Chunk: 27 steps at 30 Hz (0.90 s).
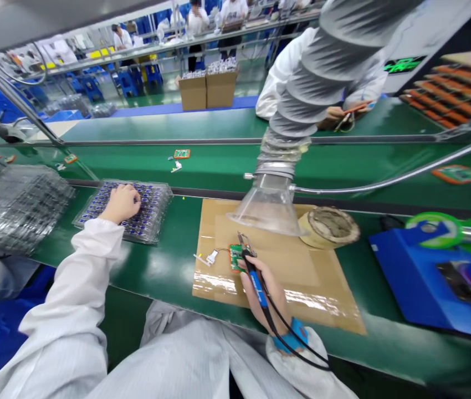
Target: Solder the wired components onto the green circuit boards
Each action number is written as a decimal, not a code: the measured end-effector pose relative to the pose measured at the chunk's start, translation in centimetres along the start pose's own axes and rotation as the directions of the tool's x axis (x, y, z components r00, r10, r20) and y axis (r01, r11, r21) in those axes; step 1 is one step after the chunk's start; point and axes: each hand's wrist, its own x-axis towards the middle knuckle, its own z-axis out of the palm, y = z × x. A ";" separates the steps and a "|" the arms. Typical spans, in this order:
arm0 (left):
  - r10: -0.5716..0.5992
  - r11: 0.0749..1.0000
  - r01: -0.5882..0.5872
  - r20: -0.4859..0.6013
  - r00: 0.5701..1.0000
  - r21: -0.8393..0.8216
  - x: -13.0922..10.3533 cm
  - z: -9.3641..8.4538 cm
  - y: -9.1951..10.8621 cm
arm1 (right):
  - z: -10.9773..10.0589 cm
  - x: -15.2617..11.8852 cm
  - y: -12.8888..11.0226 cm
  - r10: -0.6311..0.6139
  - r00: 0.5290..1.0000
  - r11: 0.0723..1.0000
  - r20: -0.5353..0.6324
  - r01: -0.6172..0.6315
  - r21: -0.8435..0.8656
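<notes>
My left hand (121,204) rests over a clear plastic tray (152,224) filled with rows of small blue parts. Its fingers are curled together, and whatever they pinch is hidden. In my right hand (271,288) is a soldering iron (256,281) with a blue grip, its tip pointing away from me. Beneath the iron and the fingers lies a green circuit board (235,256) with an orange edge. A thin wire joins it to a small white connector part (212,256) on the left. Both sit on a cardboard sheet (314,288).
A fume hose with a clear hood (266,208) hangs over the cardboard. Right of it stand a round tan container (330,227) and a blue soldering unit (410,282). Stacked clear trays (15,208) are at left. Across the green conveyor (214,166), a co-worker's sleeves (283,75) show.
</notes>
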 end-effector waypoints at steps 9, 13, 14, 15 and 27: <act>-0.257 0.796 -0.033 -0.387 0.885 -0.604 -4.6 -0.8 6.1 | 0.1 0.3 -0.4 0.001 0.999 1.000 -0.048 0.000 0.030; -0.364 0.160 -0.115 -0.167 0.916 -0.980 -7.2 -0.1 14.7 | 0.2 0.0 -0.1 0.014 0.998 0.998 -0.066 -0.010 0.065; -0.343 -0.020 -0.110 -0.096 0.934 -0.994 -7.7 0.1 16.7 | 0.2 0.0 -0.1 0.016 0.997 0.996 -0.079 -0.009 0.085; -0.283 -0.153 -0.070 -0.024 0.959 -0.986 -8.1 0.3 18.5 | 0.1 -0.1 -0.2 0.017 0.995 0.993 -0.097 -0.006 0.117; 0.408 0.142 0.179 0.222 0.886 -0.974 -11.1 0.1 25.5 | 0.3 1.1 -2.7 0.222 0.963 0.850 -0.152 -0.114 0.515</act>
